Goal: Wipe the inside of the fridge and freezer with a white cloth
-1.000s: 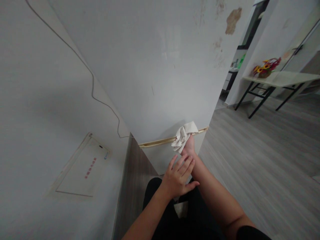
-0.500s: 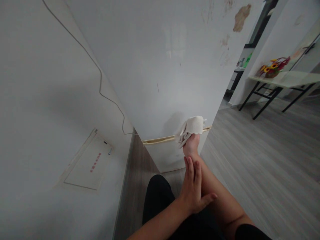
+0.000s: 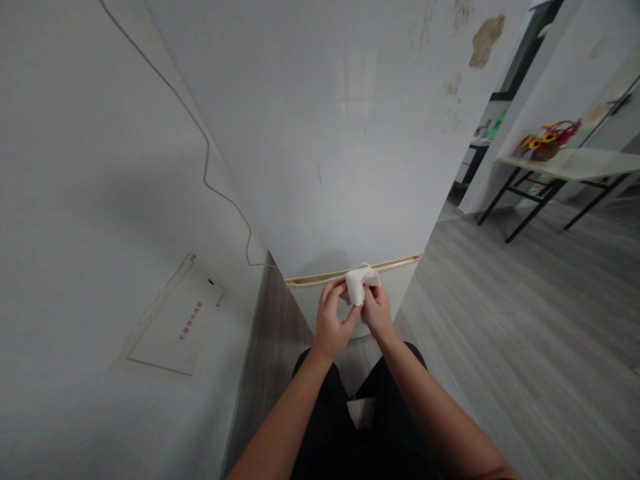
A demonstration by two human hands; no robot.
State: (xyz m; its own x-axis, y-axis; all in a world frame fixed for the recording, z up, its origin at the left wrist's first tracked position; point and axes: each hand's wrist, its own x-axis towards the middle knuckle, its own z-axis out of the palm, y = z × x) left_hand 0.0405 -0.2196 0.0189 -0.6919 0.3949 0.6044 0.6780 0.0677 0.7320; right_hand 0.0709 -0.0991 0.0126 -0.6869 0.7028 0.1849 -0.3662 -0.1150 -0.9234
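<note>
Head view: we are now holding the white cloth (image 3: 359,288) in both hands, where half a second ago only our right hand (image 3: 377,309) was pressing it against the tan seam strip (image 3: 320,276) of the white appliance (image 3: 320,153), well toward its right end. Our left hand (image 3: 331,319) has come up off our right forearm, and both are pinching the cloth, fingers curled into it from either side. We judge the wiping is pausing while we are refolding or bunching the rag. The cloth is sitting just below the strip, near its middle, crumpled into a lump with no clear long axis; a loose corner is pointing up toward the strip.
</note>
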